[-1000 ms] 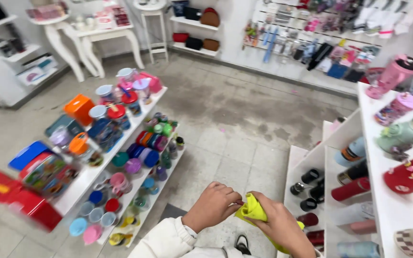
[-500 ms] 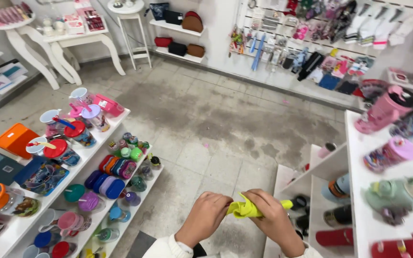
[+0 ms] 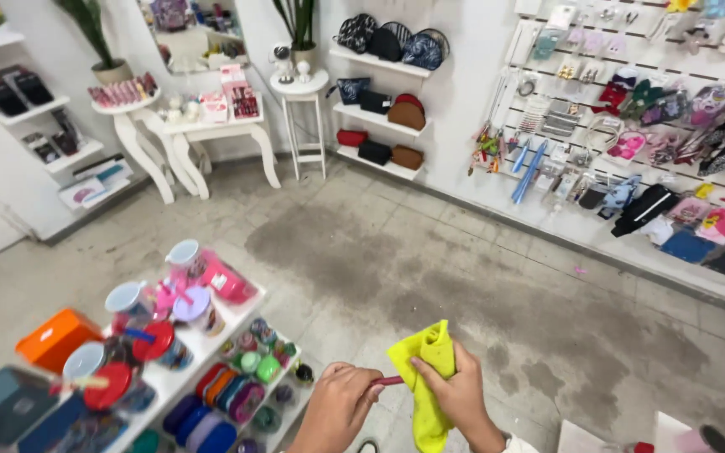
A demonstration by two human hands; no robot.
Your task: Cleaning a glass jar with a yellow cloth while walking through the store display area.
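My right hand [image 3: 456,393] grips a bright yellow cloth [image 3: 428,377] that is bunched upward and hangs down below the fingers. My left hand [image 3: 339,406] is just to its left, fingertips pinched on a small slim red object [image 3: 388,381] that pokes into the cloth. Both hands are low in the head view, above the grey tiled floor. What the red object is cannot be told.
A white tiered display stand [image 3: 211,340] with colourful cups, lids and cases sits lower left. White side tables [image 3: 203,126] and wall shelves with bags [image 3: 383,63] stand at the back. A wall panel of hanging accessories [image 3: 631,151] runs along the right. A white shelf corner [image 3: 585,436] shows lower right.
The view has swung up and left, so the right-hand shelves of bottles have left the frame. My hands stay together on the yellow cloth, which now stands more upright.
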